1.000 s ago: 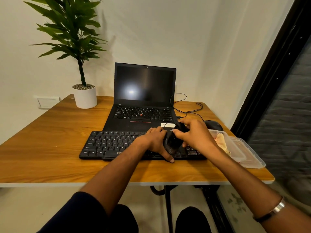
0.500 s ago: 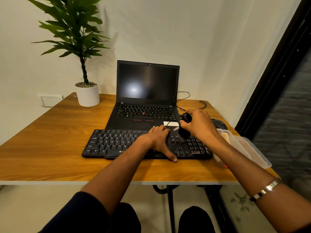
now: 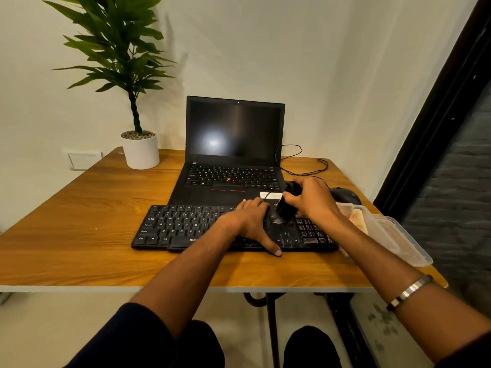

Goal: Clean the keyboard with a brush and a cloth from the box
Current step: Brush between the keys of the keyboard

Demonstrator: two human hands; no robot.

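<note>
A black keyboard [image 3: 186,227] lies across the front of the wooden table [image 3: 79,221]. My left hand [image 3: 252,221] rests flat on its middle, fingers spread, thumb over the front edge. My right hand [image 3: 313,200] grips a black brush [image 3: 285,208] held upright, its bristles touching the keys right of centre. A clear plastic box [image 3: 385,229] stands at the right table edge, with a pale cloth [image 3: 357,217] inside, partly hidden by my right forearm.
An open black laptop [image 3: 233,144] stands behind the keyboard with a dark screen. A potted plant [image 3: 139,150] is at the back left. A black mouse [image 3: 345,195] and thin cable [image 3: 300,166] lie at the back right. The box lid lies beside the box.
My right hand has drawn the brush back from the keyboard's upper right edge down onto the keys. My left hand has stayed on the keyboard. The camera has shifted slightly.
</note>
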